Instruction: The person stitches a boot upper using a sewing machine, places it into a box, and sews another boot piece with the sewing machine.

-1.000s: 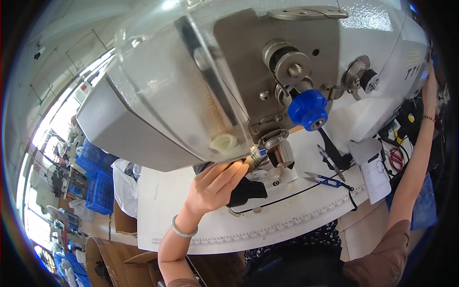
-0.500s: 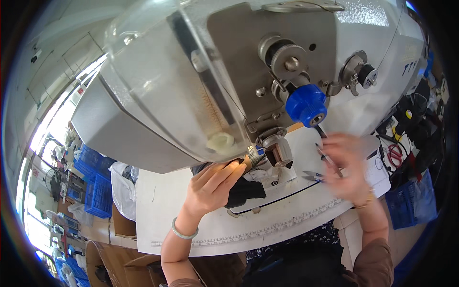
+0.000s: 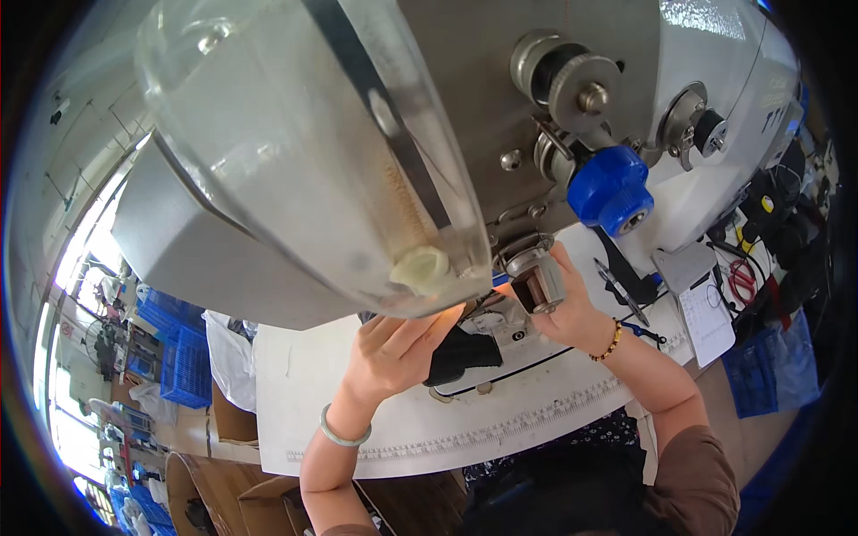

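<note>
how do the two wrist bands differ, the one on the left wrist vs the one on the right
The left bracelet is a smooth, pale green solid ring; the right bracelet is a string of small amber-brown beads. The left one looks thicker, the right one thinner. The left one sits on a bare forearm low in the picture; the right one sits higher, close under the sewing machine. Both circle a wrist just behind a hand at the black cloth.

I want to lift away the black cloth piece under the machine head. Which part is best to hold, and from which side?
Probably the free right end of the black cloth piece, pinched from the front edge of the white table. That end lies bare; the rest sits under the left hand and the machine head.
</note>
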{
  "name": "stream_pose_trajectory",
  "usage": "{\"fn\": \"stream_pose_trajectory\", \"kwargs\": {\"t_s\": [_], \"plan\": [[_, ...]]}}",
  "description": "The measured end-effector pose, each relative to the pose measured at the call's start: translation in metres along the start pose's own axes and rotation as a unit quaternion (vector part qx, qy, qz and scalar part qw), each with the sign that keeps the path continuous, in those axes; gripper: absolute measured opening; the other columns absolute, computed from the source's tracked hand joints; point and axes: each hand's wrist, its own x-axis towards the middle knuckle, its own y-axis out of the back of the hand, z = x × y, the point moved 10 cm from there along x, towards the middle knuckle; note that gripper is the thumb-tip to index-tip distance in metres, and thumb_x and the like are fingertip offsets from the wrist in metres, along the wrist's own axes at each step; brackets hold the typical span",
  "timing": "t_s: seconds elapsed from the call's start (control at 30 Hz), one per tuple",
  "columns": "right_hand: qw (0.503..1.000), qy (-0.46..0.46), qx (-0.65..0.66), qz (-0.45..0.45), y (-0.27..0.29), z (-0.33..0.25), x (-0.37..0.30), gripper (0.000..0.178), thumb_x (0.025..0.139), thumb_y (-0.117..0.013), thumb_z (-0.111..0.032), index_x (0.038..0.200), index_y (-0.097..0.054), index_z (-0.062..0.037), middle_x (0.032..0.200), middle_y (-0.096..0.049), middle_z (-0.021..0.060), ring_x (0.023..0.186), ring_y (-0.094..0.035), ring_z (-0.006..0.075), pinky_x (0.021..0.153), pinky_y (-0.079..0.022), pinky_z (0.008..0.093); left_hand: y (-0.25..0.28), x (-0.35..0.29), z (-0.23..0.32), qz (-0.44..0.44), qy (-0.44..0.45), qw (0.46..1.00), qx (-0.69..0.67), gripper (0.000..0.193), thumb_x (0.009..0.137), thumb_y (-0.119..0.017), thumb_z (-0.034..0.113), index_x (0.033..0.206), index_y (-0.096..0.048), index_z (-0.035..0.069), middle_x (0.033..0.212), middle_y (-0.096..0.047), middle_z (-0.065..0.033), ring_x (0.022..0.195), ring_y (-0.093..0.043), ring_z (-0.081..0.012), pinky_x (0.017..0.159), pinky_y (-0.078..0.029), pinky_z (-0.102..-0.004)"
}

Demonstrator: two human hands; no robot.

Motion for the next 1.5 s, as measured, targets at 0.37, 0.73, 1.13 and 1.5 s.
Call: {"fn": "stream_pose_trajectory", "kwargs": {"t_s": [0.37, 0.73, 1.13, 1.5], "plan": [[0.999, 0.026, -0.023, 0.027, 0.007, -0.011, 0.015, 0.040, 0.063, -0.058, 0.014, 0.093, -0.065, -0.0119, 0.101, -0.054, 0.0044, 0.095, -0.052, 0.0254, 0.073, -0.046, 0.0336, 0.004, -0.014, 0.002, 0.097, 0.020, 0.994, 0.051, 0.031, 0.058, -0.071, 0.001, 0.088, -0.070, 0.006, 0.085, -0.063, -0.0029, 0.078, -0.063, -0.0211, 0.067, -0.052, -0.0311], [0.998, -0.029, 0.050, 0.041, 0.009, -0.001, 0.014, 0.043, 0.060, -0.055, 0.017, 0.091, -0.066, -0.0107, 0.103, -0.055, 0.0031, 0.090, -0.051, 0.0221, 0.061, -0.045, 0.0255, 0.000, -0.024, -0.011, 0.102, 0.060, 0.992, 0.048, 0.018, 0.060, -0.079, 0.004, 0.074, -0.068, 0.007, 0.085, -0.067, 0.0000, 0.071, -0.063, -0.0182, 0.061, -0.051, -0.0287], [0.997, -0.059, 0.038, 0.028, 0.002, 0.010, 0.014, 0.035, 0.064, -0.056, 0.013, 0.089, -0.064, -0.0093, 0.105, -0.056, 0.0034, 0.091, -0.054, 0.0239, 0.067, -0.048, 0.0287, 0.005, -0.022, -0.012, 0.142, 0.068, 0.987, 0.043, 0.018, 0.057, -0.074, -0.001, 0.073, -0.069, 0.006, 0.080, -0.065, -0.0018, 0.068, -0.062, -0.0180, 0.061, -0.050, -0.0281], [0.982, -0.161, 0.092, 0.029, -0.001, 0.035, 0.012, 0.024, 0.070, -0.059, 0.010, 0.088, -0.065, -0.0055, 0.089, -0.063, 0.0065, 0.083, -0.063, 0.0253, 0.066, -0.053, 0.0304, -0.004, -0.030, -0.033, -0.014, 0.205, 0.978, 0.028, 0.029, 0.067, -0.057, -0.005, 0.095, -0.062, -0.001, 0.098, -0.063, -0.0135, 0.090, -0.061, -0.0328, 0.082, -0.048, -0.0377]]}}
